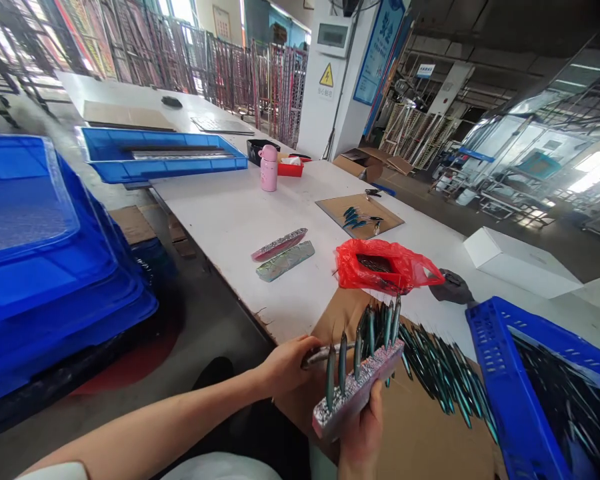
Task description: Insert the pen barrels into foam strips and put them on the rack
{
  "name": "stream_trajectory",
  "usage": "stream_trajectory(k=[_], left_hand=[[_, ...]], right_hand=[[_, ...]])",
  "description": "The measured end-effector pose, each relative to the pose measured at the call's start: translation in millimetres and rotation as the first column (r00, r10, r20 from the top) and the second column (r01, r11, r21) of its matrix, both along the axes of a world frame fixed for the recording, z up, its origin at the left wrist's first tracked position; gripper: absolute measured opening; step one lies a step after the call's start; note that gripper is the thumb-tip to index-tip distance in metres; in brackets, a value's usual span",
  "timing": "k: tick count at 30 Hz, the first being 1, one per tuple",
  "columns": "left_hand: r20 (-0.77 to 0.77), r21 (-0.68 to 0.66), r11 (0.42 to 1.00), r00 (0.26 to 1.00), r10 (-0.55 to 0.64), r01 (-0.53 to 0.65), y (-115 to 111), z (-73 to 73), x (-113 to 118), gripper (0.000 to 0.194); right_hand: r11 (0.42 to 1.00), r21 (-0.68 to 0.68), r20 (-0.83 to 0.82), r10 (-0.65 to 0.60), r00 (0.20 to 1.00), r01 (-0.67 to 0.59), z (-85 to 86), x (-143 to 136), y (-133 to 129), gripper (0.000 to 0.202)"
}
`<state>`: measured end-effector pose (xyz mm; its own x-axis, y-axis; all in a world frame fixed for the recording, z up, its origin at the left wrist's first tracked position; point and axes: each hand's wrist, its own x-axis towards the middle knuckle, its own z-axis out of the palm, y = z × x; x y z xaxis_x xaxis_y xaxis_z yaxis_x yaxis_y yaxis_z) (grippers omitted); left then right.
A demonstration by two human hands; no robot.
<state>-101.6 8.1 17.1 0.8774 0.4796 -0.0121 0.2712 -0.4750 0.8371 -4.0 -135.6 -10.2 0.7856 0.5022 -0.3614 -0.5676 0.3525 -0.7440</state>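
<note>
My right hand (364, 427) grips a pinkish foam block (357, 387) from below. Several slim dark-green pieces (342, 363) stand upright in the block's silvery, speckled top. Just left of the block, my left hand (291, 363) is closed around a thin metallic tool (325, 355), whose far end passes behind the upright pieces. A spread of similar green pieces (443, 370) lies on brown cardboard (420, 433) to the right of the block. Two more foam blocks, one pink-sided (280, 245) and one greyish (286, 261), rest on the white table (220, 213).
Beyond my hands lie a red plastic bag (410, 257) and a board (330, 208) with small green pieces. A blue crate (525, 400) of dark pieces stands at right, stacked blue trays (55, 267) at left. Farther back are a pink bottle (269, 170) and a blue tray (165, 170).
</note>
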Motion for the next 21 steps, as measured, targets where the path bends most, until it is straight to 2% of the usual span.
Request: stream_trajectory(k=[3,7,9,11,14,16,17,19,20,21], left_hand=[[-0.043,0.186,0.981,0.997,0.067,-0.057,26,1.7,-2,0.039],[-0.076,0.457,0.879,0.978,0.194,-0.139,75,1.1,7,0.037],[-0.101,0.522,0.845,0.975,0.2,-0.12,97,0.8,12,0.038],[-0.126,0.555,0.83,0.982,0.144,-0.051,115,2.5,14,0.041],[-0.112,0.58,0.814,0.987,0.118,-0.031,122,11.0,4,0.047],[-0.004,0.51,0.855,0.994,0.112,-0.095,107,19.1,-9,0.048],[0.086,0.415,0.904,0.993,0.075,-0.104,93,22.8,-17,0.047],[0.268,0.055,0.998,0.963,-0.002,-0.013,55,28.1,-29,0.049],[0.329,-0.17,0.982,0.944,-0.016,0.076,33,29.6,-33,0.054],[0.386,-0.353,0.913,0.921,-0.054,0.202,11,30.3,-34,0.062]], right_hand=[[0.999,-0.009,0.004,-0.047,0.999,0.047,0.5,6,-10,0.044],[0.996,0.026,-0.062,-0.084,0.995,0.085,4.1,19,-20,0.041],[0.989,0.045,-0.053,-0.135,0.989,0.138,8.7,23,-23,0.036],[0.98,0.066,-0.053,-0.187,0.981,0.19,15.2,22,-26,0.034],[0.961,0.1,-0.06,-0.252,0.966,0.257,27.9,17,-27,0.029],[0.954,0.124,-0.047,-0.27,0.962,0.274,37.9,13,-26,0.027],[0.951,0.136,-0.037,-0.275,0.961,0.277,43.1,11,-24,0.028],[0.948,0.155,-0.006,-0.279,0.96,0.277,52.5,7,-18,0.028],[0.95,0.162,0.012,-0.271,0.962,0.266,56.2,5,-15,0.028],[0.954,0.168,0.029,-0.257,0.966,0.248,58.9,2,-11,0.028]])
